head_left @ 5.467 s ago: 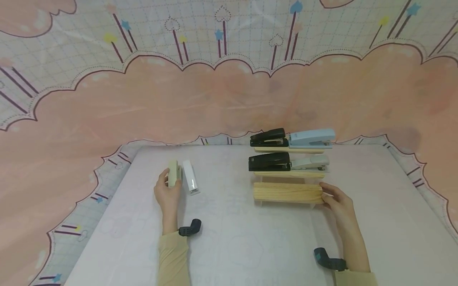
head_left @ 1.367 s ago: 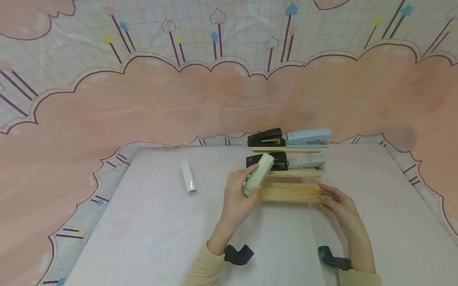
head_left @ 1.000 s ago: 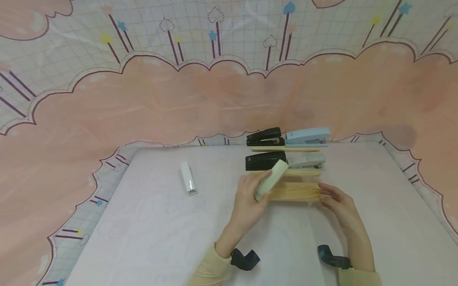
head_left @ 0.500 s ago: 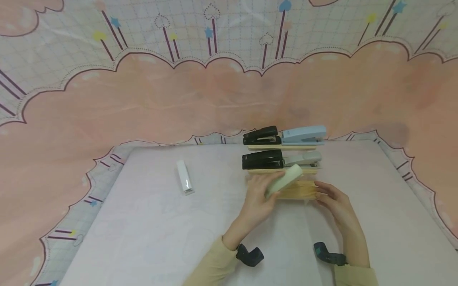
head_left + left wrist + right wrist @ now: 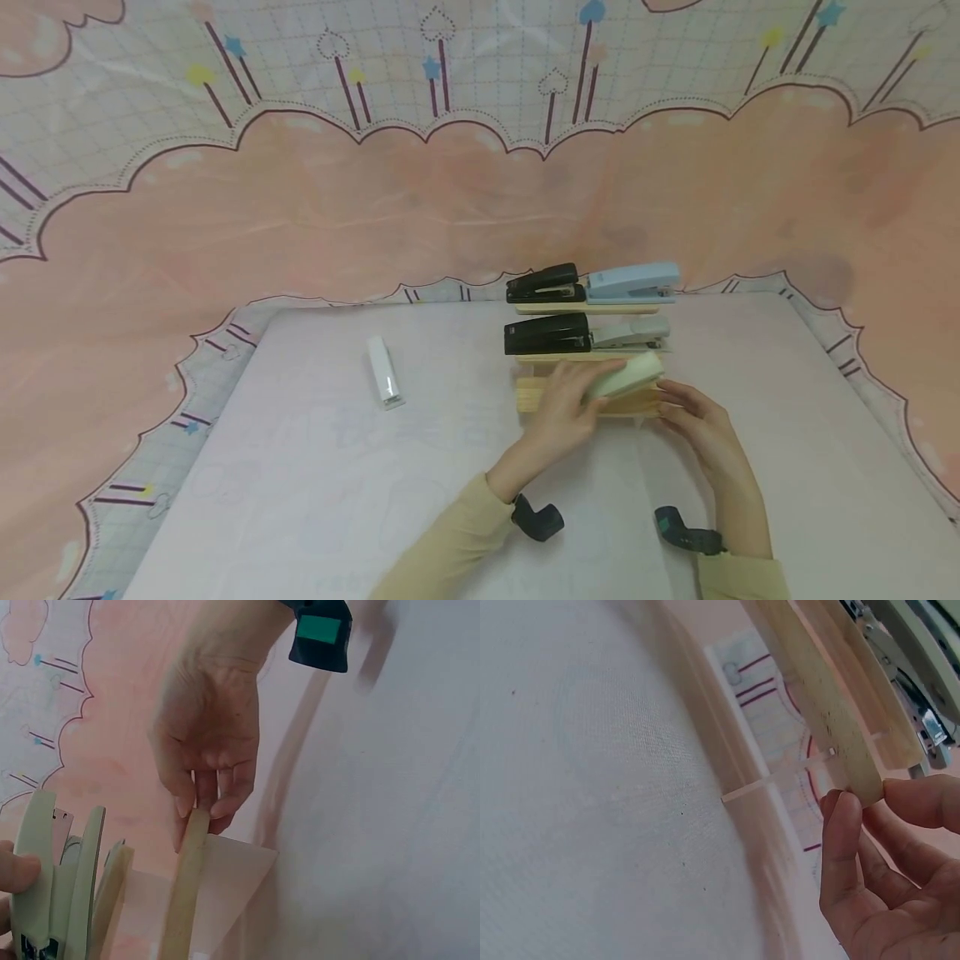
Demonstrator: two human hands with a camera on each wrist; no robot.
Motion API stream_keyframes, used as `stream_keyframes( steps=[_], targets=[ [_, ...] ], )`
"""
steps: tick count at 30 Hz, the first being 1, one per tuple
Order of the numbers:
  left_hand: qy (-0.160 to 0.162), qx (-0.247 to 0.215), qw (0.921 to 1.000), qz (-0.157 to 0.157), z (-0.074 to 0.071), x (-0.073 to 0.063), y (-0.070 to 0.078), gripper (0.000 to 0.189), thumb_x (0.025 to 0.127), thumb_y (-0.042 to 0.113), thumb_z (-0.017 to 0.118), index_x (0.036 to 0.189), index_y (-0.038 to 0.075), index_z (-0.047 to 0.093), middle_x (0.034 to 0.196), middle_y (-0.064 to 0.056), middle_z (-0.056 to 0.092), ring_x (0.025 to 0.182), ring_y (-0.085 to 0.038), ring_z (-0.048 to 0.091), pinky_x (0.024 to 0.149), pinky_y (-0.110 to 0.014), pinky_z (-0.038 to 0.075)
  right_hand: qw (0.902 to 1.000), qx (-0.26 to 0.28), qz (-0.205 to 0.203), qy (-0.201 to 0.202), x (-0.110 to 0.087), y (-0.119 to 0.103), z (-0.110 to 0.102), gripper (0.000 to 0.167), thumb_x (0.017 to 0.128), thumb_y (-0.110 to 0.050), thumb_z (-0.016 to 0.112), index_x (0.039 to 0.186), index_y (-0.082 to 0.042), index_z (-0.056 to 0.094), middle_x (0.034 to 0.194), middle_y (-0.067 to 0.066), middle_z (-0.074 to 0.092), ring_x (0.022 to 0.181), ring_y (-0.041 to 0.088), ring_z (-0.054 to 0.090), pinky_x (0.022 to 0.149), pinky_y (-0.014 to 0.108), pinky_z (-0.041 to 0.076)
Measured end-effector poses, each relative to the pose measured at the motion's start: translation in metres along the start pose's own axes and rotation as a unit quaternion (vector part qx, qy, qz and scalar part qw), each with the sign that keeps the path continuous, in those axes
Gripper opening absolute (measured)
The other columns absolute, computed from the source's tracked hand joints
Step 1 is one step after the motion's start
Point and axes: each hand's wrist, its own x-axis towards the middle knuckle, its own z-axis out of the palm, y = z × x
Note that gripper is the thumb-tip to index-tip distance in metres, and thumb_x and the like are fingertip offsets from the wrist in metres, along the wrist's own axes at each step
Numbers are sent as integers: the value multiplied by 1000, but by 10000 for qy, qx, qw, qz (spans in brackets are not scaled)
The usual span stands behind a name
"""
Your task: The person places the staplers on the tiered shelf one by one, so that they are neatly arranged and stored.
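My left hand (image 5: 562, 408) grips a pale green stapler (image 5: 630, 375) over the front board of a tiered wooden rack (image 5: 529, 398). Held side-on in the left wrist view, the stapler (image 5: 34, 877) shows its top arm and base spread apart; whether it touches the board cannot be told. At the board's right end, my right hand (image 5: 705, 425) pinches the wood between thumb and fingers. The right wrist view shows those fingertips (image 5: 844, 814) on the end of the board (image 5: 832, 712). Part of the front board is hidden behind my left hand and the stapler.
A white stapler (image 5: 385, 373) lies on the white tabletop (image 5: 300, 467) at left. The middle board carries a black stapler (image 5: 547, 335) and a grey-white stapler (image 5: 630, 333). Above sit another black stapler (image 5: 543, 285) and a light blue stapler (image 5: 633, 282). A patterned cloth (image 5: 375, 208) hangs behind.
My left hand took the green stapler from the tabletop at left, carried it right to the front board, and turned it from upright toward lengthwise along the board. My right hand keeps its hold.
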Motion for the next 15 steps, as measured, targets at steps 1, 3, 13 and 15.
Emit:
stream_keyframes(
  steps=[1, 3, 13, 15],
  targets=[
    [-45, -13, 10000, -13, 1, 1, 0, 51, 89, 9, 63, 136, 25, 52, 133, 3, 61, 108, -15, 51, 95, -26, 41, 10000, 73, -6, 6, 0, 0, 0, 38, 93, -5, 58, 130, 3, 51, 102, -23, 63, 96, -8, 59, 79, 13, 51],
    [-117, -70, 9999, -50, 4, 3, -1, 51, 90, 9, 62, 137, 26, 52, 134, 3, 61, 109, -14, 50, 95, -26, 41, 9997, 241, -2, 2, 1, 0, -1, 32, 92, -5, 59, 125, -5, 57, 102, -23, 63, 97, -7, 60, 79, 13, 52],
    [-240, 27, 9997, -57, 16, 8, -6, 50, 90, 9, 61, 136, 27, 52, 137, 5, 59, 105, -14, 51, 93, -24, 40, 9959, 852, 290, -22, 2, 2, -3, 31, 91, -2, 59, 103, -31, 61, 98, -21, 66, 94, -5, 62, 81, 13, 52],
    [-276, 89, 9996, -57, 18, 9, -6, 51, 90, 8, 61, 136, 27, 52, 137, 5, 59, 105, -13, 51, 93, -24, 40, 9951, 912, 365, -49, 2, 3, -3, 32, 91, -3, 59, 102, -33, 61, 98, -21, 66, 94, -5, 63, 81, 13, 51]
  ],
)
